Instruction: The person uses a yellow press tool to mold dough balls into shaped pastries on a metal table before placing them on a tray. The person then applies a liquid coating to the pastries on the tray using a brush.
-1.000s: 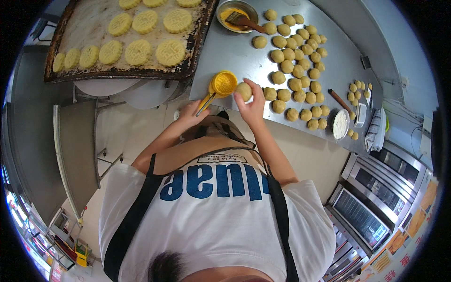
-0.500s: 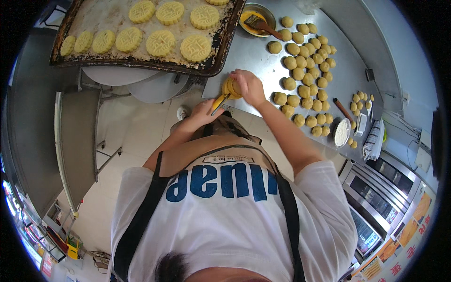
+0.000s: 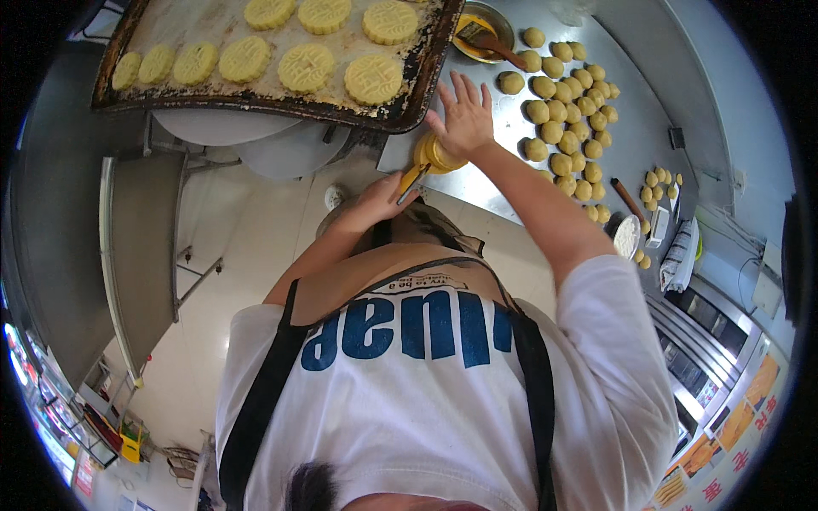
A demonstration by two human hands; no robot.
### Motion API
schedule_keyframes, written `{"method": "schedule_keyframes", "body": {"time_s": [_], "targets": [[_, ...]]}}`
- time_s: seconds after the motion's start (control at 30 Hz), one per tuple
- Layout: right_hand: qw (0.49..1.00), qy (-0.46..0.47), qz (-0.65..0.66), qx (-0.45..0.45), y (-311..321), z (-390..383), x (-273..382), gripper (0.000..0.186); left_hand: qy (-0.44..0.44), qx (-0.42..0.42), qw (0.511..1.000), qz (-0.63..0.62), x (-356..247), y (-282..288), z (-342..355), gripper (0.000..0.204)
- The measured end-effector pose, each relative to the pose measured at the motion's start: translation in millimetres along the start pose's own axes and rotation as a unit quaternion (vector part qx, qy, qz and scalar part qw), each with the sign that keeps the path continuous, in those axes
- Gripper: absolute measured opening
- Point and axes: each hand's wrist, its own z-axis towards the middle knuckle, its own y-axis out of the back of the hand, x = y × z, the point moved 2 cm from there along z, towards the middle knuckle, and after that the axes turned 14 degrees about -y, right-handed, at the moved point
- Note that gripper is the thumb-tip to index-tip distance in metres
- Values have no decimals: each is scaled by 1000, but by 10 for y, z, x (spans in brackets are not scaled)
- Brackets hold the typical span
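Observation:
A yellow mooncake mould (image 3: pixel 426 156) with a round head lies at the near corner of the steel table. My left hand (image 3: pixel 383 201) is closed around its handle. Over the mould's head, my right hand (image 3: pixel 464 121) has its fingers stretched out and spread, with the base of the palm at the mould. The palm partly hides the mould's cavity, so I cannot tell what is inside. Patterned round mooncakes (image 3: pixel 307 68) sit in rows on the dark-rimmed baking tray (image 3: pixel 256 113) at the upper left.
Many dough balls (image 3: pixel 551 132) cover the steel table (image 3: pixel 511 192) to the right. Behind them stands a metal bowl (image 3: pixel 504 27) with a brush (image 3: pixel 494 47) in it. A bowl of white powder (image 3: pixel 628 237) and a wooden stick (image 3: pixel 627 198) lie farther right.
My right hand has gone from curled fingers at the mould to an outstretched, spread hand over it. My left hand keeps its hold on the handle. The whole view has shifted slightly.

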Motion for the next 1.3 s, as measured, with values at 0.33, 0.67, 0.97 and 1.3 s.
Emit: {"method": "schedule_keyframes", "body": {"time_s": [0.33,0.67,0.97,1.3], "targets": [[987,-6,49,154,140,9,283,49,-10,-28,1000,11,63,-89,-47,41],[992,32,118,30,126,-162,310,56,-34,-44,998,41,-8,43,-10,46],[993,-8,104,48,-25,-201,156,57,40,-19,999,-4,-127,56,-150,48],[983,-100,150,28,-14,-85,60,45,130,-25,991,29,-265,65,-278,48]]}}
